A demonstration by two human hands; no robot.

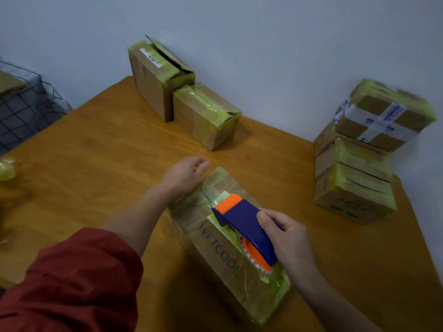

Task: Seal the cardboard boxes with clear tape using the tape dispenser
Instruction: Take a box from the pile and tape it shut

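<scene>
A long cardboard box [215,255] with blue lettering and yellowish tape lies on the wooden table [96,164] in front of me. On its top sits a blue and orange tape dispenser [244,226] with a roll of clear tape. My right hand [287,238] grips the dispenser's blue handle from the right. My left hand [184,174] rests at the box's far left corner, fingers loosely curled and holding nothing.
Two taped boxes [182,97] stand against the wall at the back, the taller one with a loose top flap. A stack of taped boxes [359,154] sits at the right edge. A wire basket [24,104] is at far left.
</scene>
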